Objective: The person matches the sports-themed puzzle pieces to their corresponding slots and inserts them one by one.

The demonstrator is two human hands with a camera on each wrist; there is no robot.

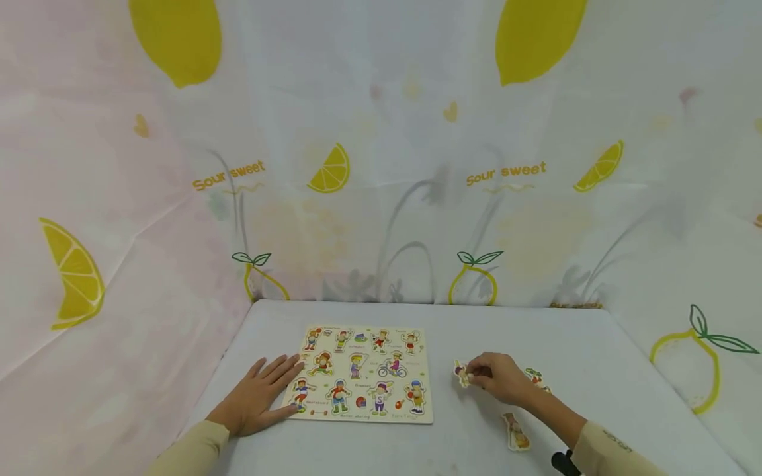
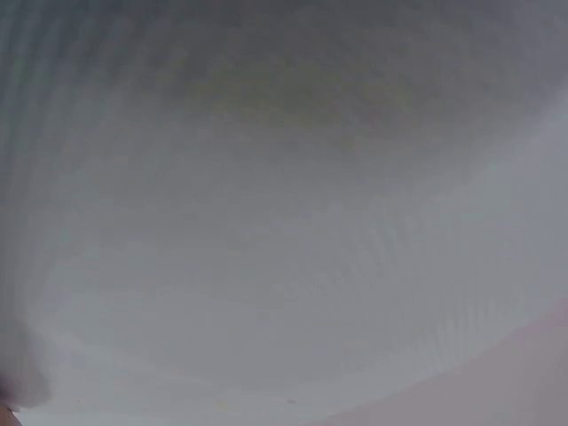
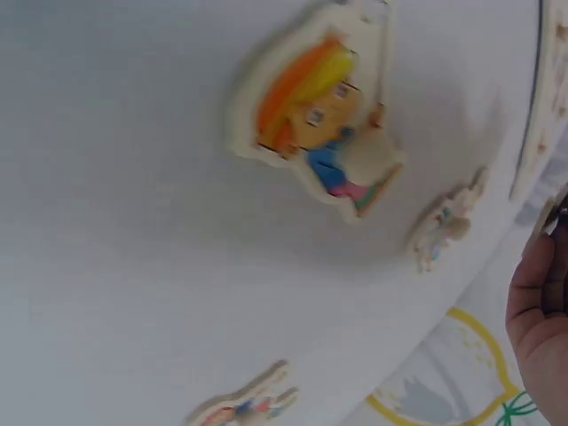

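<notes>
My left hand (image 1: 264, 395) lies with its fingers spread over the left edge of a cream puzzle board (image 1: 426, 404) printed with children playing sports. To the right of the board, my right hand (image 1: 501, 378) pinches a small figure-shaped puzzle piece (image 1: 460, 374) between thumb and fingers, just above the table. In the right wrist view only part of that hand (image 3: 543, 333) shows at the right edge. The left wrist view is a pale blur, with a sliver of skin in its lower left corner.
Beside my right forearm lie a loose puzzle piece (image 1: 516, 434) and another (image 1: 536, 377) partly behind the arm. A dark object (image 1: 564, 464) shows by the right sleeve. The white table (image 1: 369, 449) meets a lemon-printed cloth (image 1: 381, 218) at its back edge.
</notes>
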